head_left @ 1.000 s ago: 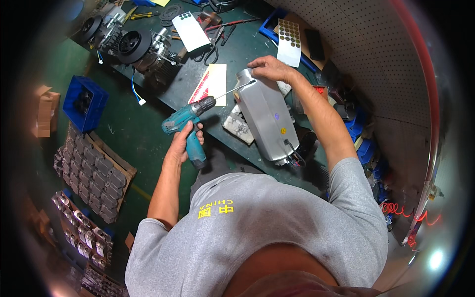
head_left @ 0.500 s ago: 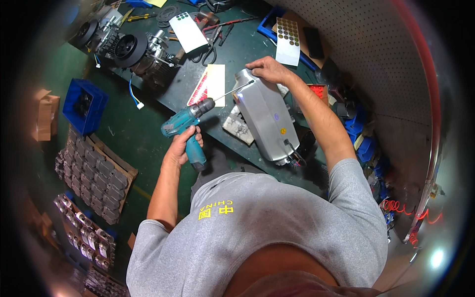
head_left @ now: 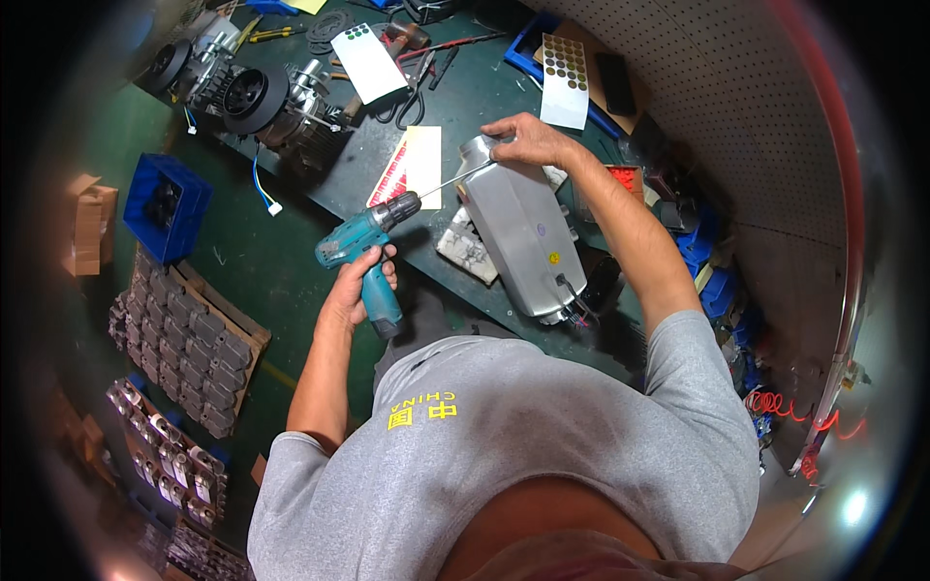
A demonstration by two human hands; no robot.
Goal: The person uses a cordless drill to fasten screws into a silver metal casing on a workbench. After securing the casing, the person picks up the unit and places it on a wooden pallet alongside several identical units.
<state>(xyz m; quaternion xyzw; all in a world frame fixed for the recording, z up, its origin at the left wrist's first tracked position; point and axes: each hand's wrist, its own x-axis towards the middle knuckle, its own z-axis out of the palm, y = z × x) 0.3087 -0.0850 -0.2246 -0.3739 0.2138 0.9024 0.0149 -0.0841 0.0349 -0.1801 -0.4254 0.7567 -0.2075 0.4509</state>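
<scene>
My left hand (head_left: 360,283) is wrapped around the grip of a teal cordless drill (head_left: 351,244). Its long thin bit points up and right, reaching the far end of a silver metal housing (head_left: 523,228). That far end is gripped by my right hand (head_left: 531,142), with the thumb close to the bit's tip and a finger stretched over the rim. The tip itself is hard to make out beside the thumb. The housing lies tilted over a pale block (head_left: 465,247), and short wires come out of its near end.
Two motor assemblies (head_left: 257,97) with black fans sit on the bench's left edge, their wires hanging down. Sticker sheets (head_left: 423,167), scissors (head_left: 415,97) and a hammer (head_left: 407,37) lie beyond. A blue bin (head_left: 167,208) and stacked grey parts (head_left: 189,339) stand at left.
My right hand has shifted slightly on the housing's far end, its thumb coming down beside the bit's tip. The drill and the housing stay almost where they were.
</scene>
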